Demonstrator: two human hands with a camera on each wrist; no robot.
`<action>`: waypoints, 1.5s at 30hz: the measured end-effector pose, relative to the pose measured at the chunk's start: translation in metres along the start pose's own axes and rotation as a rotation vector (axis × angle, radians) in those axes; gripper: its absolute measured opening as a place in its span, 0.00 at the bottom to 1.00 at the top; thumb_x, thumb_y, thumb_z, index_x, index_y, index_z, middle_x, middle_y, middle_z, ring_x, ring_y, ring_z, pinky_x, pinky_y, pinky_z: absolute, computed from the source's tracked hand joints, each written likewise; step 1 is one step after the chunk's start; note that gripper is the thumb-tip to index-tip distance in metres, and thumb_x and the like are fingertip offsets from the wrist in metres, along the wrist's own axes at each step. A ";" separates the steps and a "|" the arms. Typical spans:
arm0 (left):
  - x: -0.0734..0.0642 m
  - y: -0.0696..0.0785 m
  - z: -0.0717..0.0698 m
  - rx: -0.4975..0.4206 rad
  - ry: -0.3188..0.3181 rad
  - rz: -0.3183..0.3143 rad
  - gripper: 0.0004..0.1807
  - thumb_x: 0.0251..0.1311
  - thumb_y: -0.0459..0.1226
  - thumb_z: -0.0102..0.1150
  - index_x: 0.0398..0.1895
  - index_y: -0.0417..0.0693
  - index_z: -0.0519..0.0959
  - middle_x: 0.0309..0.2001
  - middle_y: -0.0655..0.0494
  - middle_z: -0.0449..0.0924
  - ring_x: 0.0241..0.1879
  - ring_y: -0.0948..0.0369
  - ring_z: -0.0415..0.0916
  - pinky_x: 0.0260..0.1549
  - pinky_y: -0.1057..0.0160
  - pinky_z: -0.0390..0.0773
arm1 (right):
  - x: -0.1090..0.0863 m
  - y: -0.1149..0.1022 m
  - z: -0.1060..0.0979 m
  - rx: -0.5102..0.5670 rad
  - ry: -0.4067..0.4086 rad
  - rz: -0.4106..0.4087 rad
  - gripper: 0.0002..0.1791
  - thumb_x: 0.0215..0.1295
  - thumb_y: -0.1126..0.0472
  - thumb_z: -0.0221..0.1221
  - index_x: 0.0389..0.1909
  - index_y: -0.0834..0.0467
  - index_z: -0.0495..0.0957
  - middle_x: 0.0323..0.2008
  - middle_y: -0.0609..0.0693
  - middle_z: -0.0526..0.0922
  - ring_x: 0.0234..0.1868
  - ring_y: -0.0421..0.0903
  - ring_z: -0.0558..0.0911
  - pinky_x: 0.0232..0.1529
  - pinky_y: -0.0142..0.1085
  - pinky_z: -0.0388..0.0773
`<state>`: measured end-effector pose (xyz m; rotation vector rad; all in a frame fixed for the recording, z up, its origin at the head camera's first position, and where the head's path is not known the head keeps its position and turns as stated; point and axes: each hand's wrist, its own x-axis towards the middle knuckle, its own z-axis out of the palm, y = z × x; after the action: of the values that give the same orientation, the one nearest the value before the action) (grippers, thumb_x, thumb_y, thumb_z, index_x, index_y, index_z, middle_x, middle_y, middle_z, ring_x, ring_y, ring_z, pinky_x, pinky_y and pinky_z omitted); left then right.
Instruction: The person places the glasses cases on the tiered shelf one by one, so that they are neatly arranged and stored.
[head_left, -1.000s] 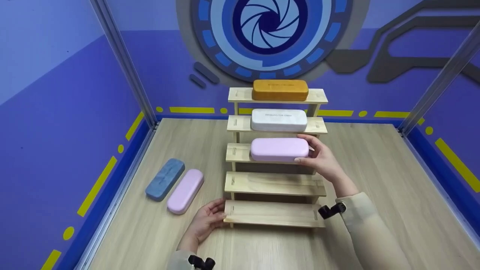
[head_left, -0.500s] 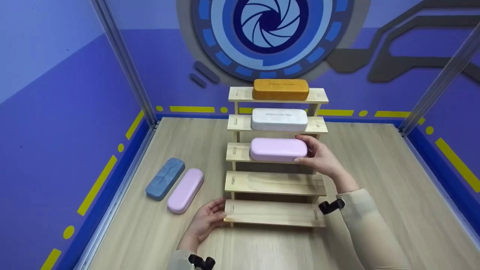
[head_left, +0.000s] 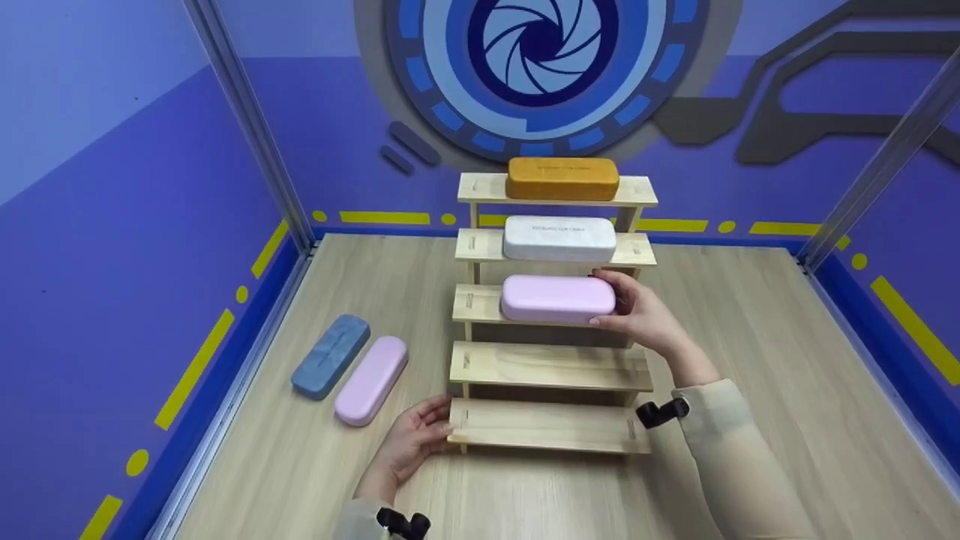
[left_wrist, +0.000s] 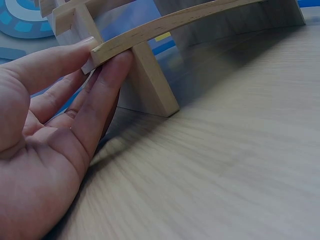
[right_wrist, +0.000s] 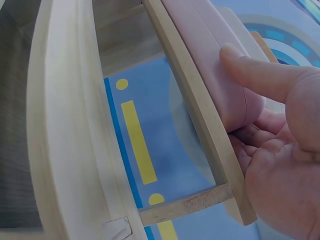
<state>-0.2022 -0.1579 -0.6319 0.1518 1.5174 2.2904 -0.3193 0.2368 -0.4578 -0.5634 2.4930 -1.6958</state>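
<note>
A wooden stepped rack [head_left: 551, 425] with several shelves stands in the middle of the table. On its middle shelf lies a pink glasses case [head_left: 558, 298], lengthwise along the board. My right hand [head_left: 646, 319] grips the case's right end, thumb on the near side and fingers behind. In the right wrist view the thumb presses the pink case [right_wrist: 205, 55] just above the shelf edge. Down at the lowest shelf, my left hand [head_left: 411, 441] pinches the left end. The left wrist view has the thumb over the board [left_wrist: 150, 31] and a finger under it.
An orange glasses case [head_left: 562, 179] sits on the top shelf, a white one [head_left: 559, 238] on the second. Left of the rack, a blue case [head_left: 331, 357] and another pink case [head_left: 371, 381] lie slanted on the table [head_left: 277, 480]. Purple-blue walls [head_left: 225, 172] enclose the table.
The pink case on the middle shelf has slid very slightly left under my right hand, then stayed put. My left hand keeps its place at the lowest shelf.
</note>
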 end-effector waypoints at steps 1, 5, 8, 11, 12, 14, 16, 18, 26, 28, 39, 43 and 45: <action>0.000 0.000 0.000 0.000 0.001 -0.001 0.38 0.66 0.24 0.58 0.75 0.24 0.54 0.54 0.58 0.80 0.49 0.63 0.82 0.44 0.65 0.85 | -0.001 0.000 0.000 0.015 0.001 0.001 0.45 0.56 0.76 0.70 0.74 0.72 0.61 0.71 0.69 0.69 0.60 0.32 0.75 0.58 0.18 0.72; 0.000 0.001 0.000 -0.002 0.015 -0.018 0.38 0.65 0.24 0.58 0.76 0.25 0.53 0.56 0.59 0.80 0.51 0.63 0.82 0.46 0.65 0.85 | -0.008 0.000 0.000 0.075 0.025 0.010 0.46 0.56 0.78 0.68 0.75 0.72 0.58 0.73 0.69 0.66 0.70 0.46 0.71 0.63 0.17 0.69; 0.001 0.001 0.001 0.001 0.024 -0.031 0.39 0.65 0.23 0.57 0.76 0.25 0.53 0.56 0.59 0.79 0.52 0.62 0.82 0.46 0.64 0.86 | -0.015 0.001 -0.001 0.091 0.058 0.012 0.45 0.57 0.77 0.67 0.75 0.72 0.58 0.73 0.70 0.66 0.72 0.50 0.70 0.65 0.17 0.67; 0.001 0.001 0.001 0.007 0.027 -0.031 0.38 0.65 0.23 0.57 0.76 0.25 0.53 0.56 0.58 0.79 0.52 0.62 0.82 0.47 0.63 0.86 | -0.024 0.002 -0.002 0.098 0.086 0.003 0.44 0.59 0.76 0.67 0.75 0.71 0.59 0.71 0.72 0.67 0.68 0.40 0.74 0.65 0.18 0.68; 0.001 0.001 0.001 0.008 0.027 -0.030 0.38 0.65 0.23 0.57 0.76 0.25 0.53 0.57 0.58 0.79 0.52 0.62 0.82 0.47 0.63 0.86 | -0.026 0.003 -0.003 0.103 0.095 -0.005 0.43 0.59 0.76 0.68 0.75 0.72 0.60 0.70 0.73 0.68 0.65 0.36 0.75 0.65 0.18 0.69; 0.001 0.001 0.001 0.007 0.030 -0.027 0.38 0.65 0.23 0.57 0.76 0.25 0.53 0.57 0.57 0.79 0.52 0.62 0.82 0.47 0.63 0.86 | -0.032 0.005 -0.004 0.136 0.117 -0.024 0.42 0.59 0.76 0.67 0.74 0.72 0.61 0.70 0.73 0.69 0.62 0.31 0.76 0.65 0.20 0.70; 0.001 0.001 0.002 0.003 0.033 -0.029 0.39 0.65 0.23 0.58 0.76 0.25 0.53 0.57 0.57 0.79 0.53 0.62 0.81 0.47 0.63 0.86 | -0.038 0.007 -0.005 0.176 0.145 -0.050 0.41 0.59 0.77 0.67 0.73 0.73 0.62 0.69 0.71 0.71 0.61 0.30 0.78 0.66 0.21 0.71; 0.001 0.000 0.002 0.002 0.034 -0.029 0.39 0.65 0.24 0.58 0.76 0.25 0.53 0.57 0.57 0.79 0.52 0.62 0.81 0.47 0.63 0.86 | -0.044 0.010 -0.006 0.241 0.181 -0.081 0.40 0.59 0.79 0.65 0.72 0.74 0.62 0.67 0.66 0.75 0.61 0.34 0.80 0.65 0.24 0.73; 0.000 0.000 0.001 -0.005 0.034 -0.028 0.39 0.65 0.23 0.57 0.76 0.25 0.52 0.57 0.58 0.79 0.52 0.61 0.82 0.47 0.63 0.86 | -0.075 0.020 -0.008 0.443 0.333 -0.214 0.32 0.62 0.84 0.58 0.68 0.79 0.63 0.59 0.49 0.84 0.60 0.42 0.84 0.62 0.30 0.79; 0.000 0.000 0.001 -0.002 0.028 -0.022 0.39 0.65 0.23 0.57 0.76 0.24 0.52 0.56 0.58 0.79 0.52 0.62 0.82 0.47 0.63 0.86 | -0.083 0.022 -0.008 0.442 0.379 -0.199 0.31 0.63 0.83 0.58 0.68 0.77 0.63 0.58 0.48 0.84 0.60 0.41 0.84 0.61 0.28 0.79; 0.001 -0.002 -0.001 0.002 0.003 0.005 0.37 0.66 0.23 0.57 0.75 0.24 0.54 0.55 0.58 0.79 0.51 0.62 0.82 0.46 0.63 0.86 | -0.122 0.041 -0.003 0.304 0.478 0.005 0.33 0.69 0.73 0.61 0.72 0.71 0.61 0.60 0.41 0.80 0.59 0.36 0.82 0.55 0.23 0.80; 0.000 -0.001 0.001 0.009 0.011 -0.005 0.37 0.66 0.24 0.57 0.76 0.25 0.54 0.55 0.58 0.80 0.51 0.61 0.82 0.46 0.62 0.86 | -0.134 0.050 0.002 0.268 0.455 0.162 0.34 0.71 0.67 0.61 0.75 0.65 0.60 0.60 0.38 0.77 0.57 0.31 0.81 0.55 0.22 0.79; 0.000 0.000 0.002 0.012 0.021 -0.013 0.38 0.65 0.24 0.57 0.76 0.25 0.54 0.55 0.57 0.80 0.51 0.62 0.81 0.47 0.62 0.86 | -0.139 0.053 0.004 0.280 0.428 0.256 0.36 0.72 0.64 0.61 0.77 0.62 0.58 0.63 0.41 0.74 0.57 0.29 0.80 0.55 0.24 0.80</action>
<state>-0.2015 -0.1566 -0.6308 0.1209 1.5381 2.2799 -0.2029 0.2972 -0.5279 0.1556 2.3672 -2.1811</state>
